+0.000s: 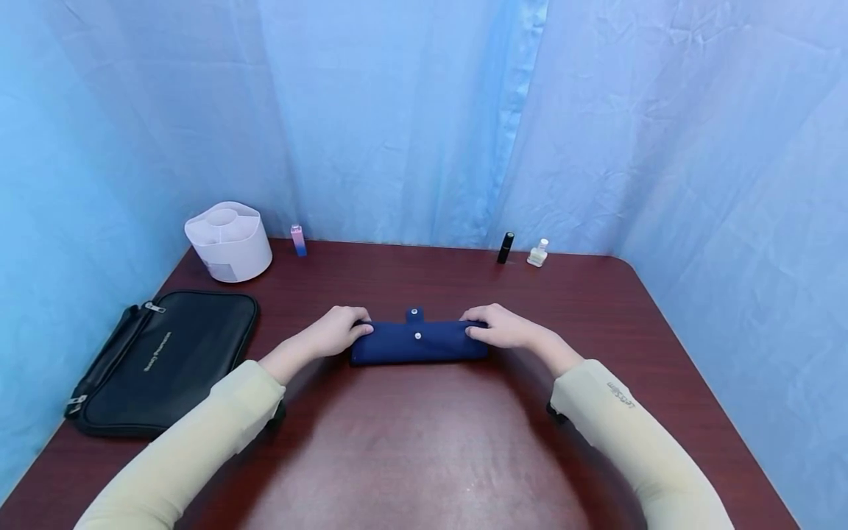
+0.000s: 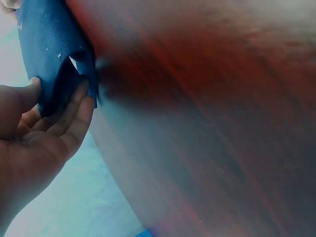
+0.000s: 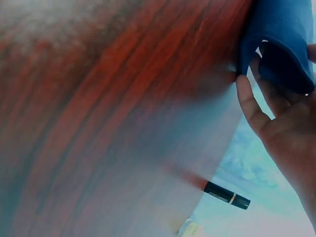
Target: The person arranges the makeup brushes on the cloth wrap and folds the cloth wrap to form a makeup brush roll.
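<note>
Centre of table (image 1: 417,442): folded navy pouch (image 1: 387,344), silver snaps (image 1: 418,336); left hand (image 1: 336,333), right hand (image 1: 501,328) gripping ends.

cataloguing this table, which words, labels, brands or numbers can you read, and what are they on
"LetsSlim": right sleeve
Gold lettering, black case: too small to read surely
Lettering, black tube: too blurred
Label, white organizer: too small
Blue pouch: no text visible
</note>
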Action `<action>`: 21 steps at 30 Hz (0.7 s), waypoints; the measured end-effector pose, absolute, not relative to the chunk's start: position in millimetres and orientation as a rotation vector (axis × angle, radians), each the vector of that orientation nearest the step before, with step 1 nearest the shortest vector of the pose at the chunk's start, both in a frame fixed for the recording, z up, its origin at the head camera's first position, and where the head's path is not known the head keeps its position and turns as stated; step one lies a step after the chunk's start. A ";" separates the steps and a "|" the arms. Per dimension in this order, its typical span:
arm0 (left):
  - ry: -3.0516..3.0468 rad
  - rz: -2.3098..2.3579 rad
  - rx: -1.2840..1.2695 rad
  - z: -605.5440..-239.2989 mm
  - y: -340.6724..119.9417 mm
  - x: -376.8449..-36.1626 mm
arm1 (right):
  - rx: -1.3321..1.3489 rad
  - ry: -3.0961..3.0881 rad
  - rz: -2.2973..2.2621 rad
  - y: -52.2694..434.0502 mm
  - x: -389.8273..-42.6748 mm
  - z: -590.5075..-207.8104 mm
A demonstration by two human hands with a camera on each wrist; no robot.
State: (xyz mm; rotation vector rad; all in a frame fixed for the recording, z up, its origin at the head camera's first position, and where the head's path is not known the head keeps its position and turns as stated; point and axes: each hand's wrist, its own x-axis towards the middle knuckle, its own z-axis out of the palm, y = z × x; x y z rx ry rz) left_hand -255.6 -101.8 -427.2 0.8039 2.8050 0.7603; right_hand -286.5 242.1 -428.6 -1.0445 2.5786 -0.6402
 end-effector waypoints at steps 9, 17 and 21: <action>2.829 0.766 0.625 -428.7 -94.6 -265.7 | -0.938 2.599 -0.648 236.6 -294.9 -431.5; 2.815 0.722 0.617 -430.2 -95.0 -269.0 | -0.944 2.595 -0.682 233.4 -299.9 -435.2; 2.885 0.740 0.686 -432.6 -94.7 -267.5 | -0.968 2.628 -0.637 232.9 -300.0 -438.8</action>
